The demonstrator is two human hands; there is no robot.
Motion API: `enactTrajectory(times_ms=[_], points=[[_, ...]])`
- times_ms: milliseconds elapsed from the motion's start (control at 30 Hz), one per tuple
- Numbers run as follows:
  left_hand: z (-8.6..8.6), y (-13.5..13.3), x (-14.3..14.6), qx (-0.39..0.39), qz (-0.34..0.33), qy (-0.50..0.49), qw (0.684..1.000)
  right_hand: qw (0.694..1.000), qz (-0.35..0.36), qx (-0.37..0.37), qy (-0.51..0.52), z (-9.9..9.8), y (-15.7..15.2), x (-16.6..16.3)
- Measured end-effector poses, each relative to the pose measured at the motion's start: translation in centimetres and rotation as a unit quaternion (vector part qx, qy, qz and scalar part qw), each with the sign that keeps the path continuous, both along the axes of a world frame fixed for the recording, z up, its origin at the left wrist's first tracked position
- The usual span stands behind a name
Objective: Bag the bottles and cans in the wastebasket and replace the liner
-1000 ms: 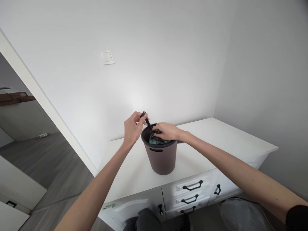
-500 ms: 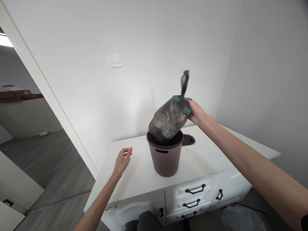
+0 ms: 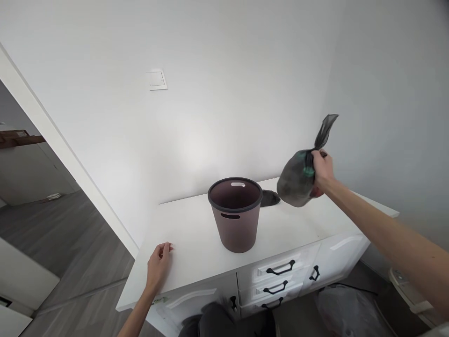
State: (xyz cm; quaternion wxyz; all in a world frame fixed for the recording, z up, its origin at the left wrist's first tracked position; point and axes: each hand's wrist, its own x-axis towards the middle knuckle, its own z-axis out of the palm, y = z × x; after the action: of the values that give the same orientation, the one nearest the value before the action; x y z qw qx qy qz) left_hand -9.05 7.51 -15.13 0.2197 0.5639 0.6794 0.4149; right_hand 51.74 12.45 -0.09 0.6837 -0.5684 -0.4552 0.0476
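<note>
My right hand (image 3: pixel 322 168) is closed round the knotted neck of a dark, see-through garbage bag (image 3: pixel 295 180). The filled bag hangs tilted over the right part of the white cabinet top, its loose tail sticking up above my fist. Bits of green and red show through the plastic. A mauve trash can (image 3: pixel 236 227) with a dark rim stands upright on the cabinet, with no bag over its rim. My left hand (image 3: pixel 158 264) is by the cabinet's left front edge, apart from the can. Its fingers are loosely curled, not pressed together, and hold nothing visible.
A crumpled black plastic piece (image 3: pixel 270 198) lies behind the can on the white cabinet top (image 3: pixel 189 229). Drawers with black handles (image 3: pixel 280 267) face me. A clear plastic bag (image 3: pixel 345 309) rests on the floor at lower right. A wall switch (image 3: pixel 156 80) is behind; a doorway opens left.
The garbage bag has come out of the trash can and moved right in my right hand. My left hand has drawn lower and nearer to me. The view has shifted slightly.
</note>
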Motion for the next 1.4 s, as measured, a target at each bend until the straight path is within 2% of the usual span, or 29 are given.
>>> enactTrajectory(times_ms=[100,233,367,467,567,667,800,900,1067,1200,1300,1400], points=[[-0.4,-0.7,0.9,-0.001,-0.021,0.027,0.999,0.993,-0.104,-0.024,-0.053,-4.7,-0.1,0.1],[-0.9,-1.0,1.3,-0.017,-0.032,0.054,0.998,0.955,-0.153,-0.036,-0.252,-10.5,0.8,0.4],[-1.2,-0.9,1.3,-0.03,-0.034,0.067,0.997,0.906,-0.082,-0.071,-0.409,-15.1,1.4,-0.7],[-1.2,-0.7,1.5,-0.031,-0.031,0.076,0.996,0.875,-0.016,-0.083,-0.476,-17.4,1.2,-2.4],[-1.0,-0.7,1.7,-0.028,-0.031,0.086,0.995,0.851,0.029,-0.086,-0.518,-18.7,1.0,-3.7],[-0.8,-0.7,1.9,-0.033,-0.03,0.092,0.995,0.844,0.058,-0.097,-0.524,-19.4,1.0,-4.2],[-0.9,-0.7,2.0,-0.035,-0.033,0.092,0.995,0.877,0.044,-0.099,-0.468,-20.0,0.2,-5.4],[-0.9,-0.7,2.1,-0.034,-0.032,0.093,0.995,0.897,0.047,-0.088,-0.431,-20.6,-1.8,-7.5],[-0.5,-0.8,2.5,-0.039,-0.029,0.091,0.995,0.891,0.098,-0.086,-0.435,-22.8,-5.6,-11.7],[-0.2,-1.0,2.7,-0.041,-0.025,0.085,0.995,0.895,0.114,-0.087,-0.423,-24.4,-7.2,-14.0],[-0.1,-1.2,2.6,-0.034,-0.024,0.088,0.995,0.905,0.134,-0.087,-0.394,-24.5,-7.6,-14.9],[-0.4,-1.2,2.4,-0.027,-0.022,0.09,0.995,0.92,0.135,-0.083,-0.358,-23.6,-7.3,-15.2]])
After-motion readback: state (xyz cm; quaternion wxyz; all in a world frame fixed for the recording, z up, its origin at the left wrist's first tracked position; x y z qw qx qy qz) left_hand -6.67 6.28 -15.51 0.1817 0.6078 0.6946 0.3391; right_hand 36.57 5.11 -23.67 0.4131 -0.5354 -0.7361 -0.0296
